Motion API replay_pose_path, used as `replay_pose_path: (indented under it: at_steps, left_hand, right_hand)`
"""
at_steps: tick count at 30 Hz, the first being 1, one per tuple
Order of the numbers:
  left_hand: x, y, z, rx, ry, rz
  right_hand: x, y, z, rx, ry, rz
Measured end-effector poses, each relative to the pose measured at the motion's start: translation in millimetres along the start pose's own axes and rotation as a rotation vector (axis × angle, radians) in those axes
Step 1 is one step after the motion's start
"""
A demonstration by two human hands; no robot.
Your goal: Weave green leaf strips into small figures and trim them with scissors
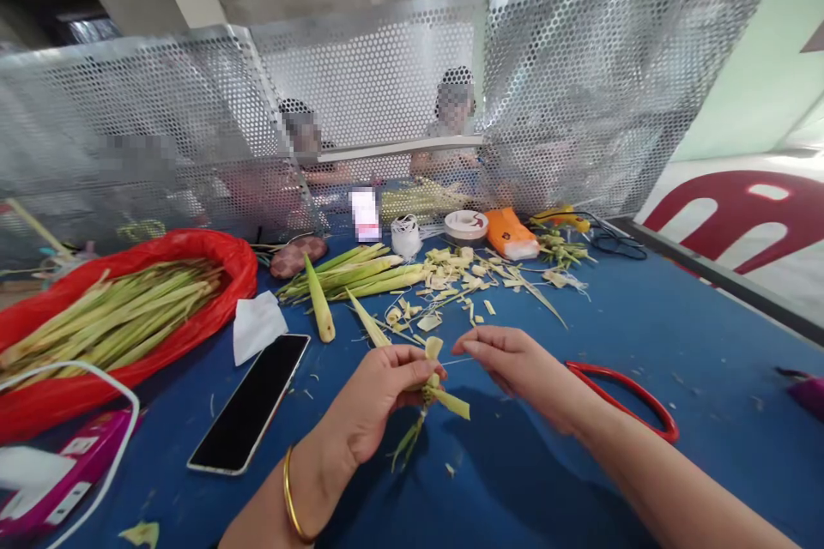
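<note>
My left hand [392, 390], with a gold bangle at the wrist, pinches a small bundle of folded pale-green leaf strips [451, 403]. Thin green ends hang out below the fingers. A fine white thread [458, 360] runs taut from the bundle to my right hand [508, 360], whose thumb and forefinger are closed on its end. Under my right forearm lies a pair of scissors with red handles [634, 395]; their blades are hidden. Just beyond my hands are scattered leaf scraps [451, 274] and a pointed leaf shoot [368, 319].
A red plastic bag [248, 262] of long leaves stands at left, near a black-screened phone [251, 403], a tissue [258, 326] and a magenta power strip [83, 472]. Behind are a thread spool [406, 236], a tape roll [466, 226], an orange packet [508, 232] and a perforated metal screen [379, 69], with people beyond.
</note>
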State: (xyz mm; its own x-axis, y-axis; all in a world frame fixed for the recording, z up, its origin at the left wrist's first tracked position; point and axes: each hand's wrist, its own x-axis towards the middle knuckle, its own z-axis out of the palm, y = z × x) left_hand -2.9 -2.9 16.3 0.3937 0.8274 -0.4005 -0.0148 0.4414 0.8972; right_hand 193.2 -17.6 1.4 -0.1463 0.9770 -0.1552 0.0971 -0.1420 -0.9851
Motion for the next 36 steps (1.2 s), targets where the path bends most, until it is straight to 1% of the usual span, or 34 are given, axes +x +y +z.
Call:
replay_pose_path:
  at_steps: [2,4,8,11,13,15,17,19,20,21,22,25,27,29,32,36]
  left_hand:
    - [1,-1,-0.3,0.034,0.021,0.009]
    - [2,-3,-0.1,0.052,0.027,0.008]
    - [6,-7,2.3,0.071,0.016,0.003]
    - [7,-9,4.4,0.097,0.038,0.009]
    - [8,-10,5.1,0.118,0.093,0.021]
    - [8,-9,5.1,0.149,0.179,0.056]
    - [8,-8,5.2,0.185,0.276,0.14]
    - [7,-7,6.1,0.221,0.334,0.244]
    - [7,-7,7.0,0.224,0.329,0.277]
    - [6,-7,8.2,0.208,0.295,0.281]
    - [5,-7,9.5,0.17,0.237,0.254]
    - [3,-9,13.1,0.02,0.029,0.108]
    - [2,-12,14.1,-0.006,-0.032,0.054]
    - [1,-13,14.1,0.027,-0.027,0.045]
    - [1,-11,13.3,0.076,0.023,0.058]
    - [1,-8,12.1,0.107,0.069,0.067]
  right_hand:
    - [0,-1,-2,-0.143,-0.003,-0.086]
    - [0,-1,-2,-0.184,0.022,-0.137]
    - [1,3,1,-0.196,0.127,-0.173]
    - [1,8,1,-0.26,0.238,-0.179]
    - [1,9,-2,-0.328,0.307,-0.194]
    - [-1,8,-4,-0.402,0.358,-0.216]
    - [-1,6,-5,-0.46,0.39,-0.241]
    - [-2,5,-4,-0.505,0.398,-0.27]
    - [-2,5,-3,-0.526,0.39,-0.285]
    - [-2,5,-1,-0.541,0.371,-0.297]
    - [-2,6,1,-0.548,0.342,-0.306]
    - [-3,8,8,-0.498,0.218,-0.288]
    - [-3,8,12,-0.428,0.154,-0.239]
    - [-3,8,15,-0.348,0.113,-0.199]
    - [-3,5,15,-0.231,0.055,-0.181]
    - [-3,2,15,-0.193,0.008,-0.193]
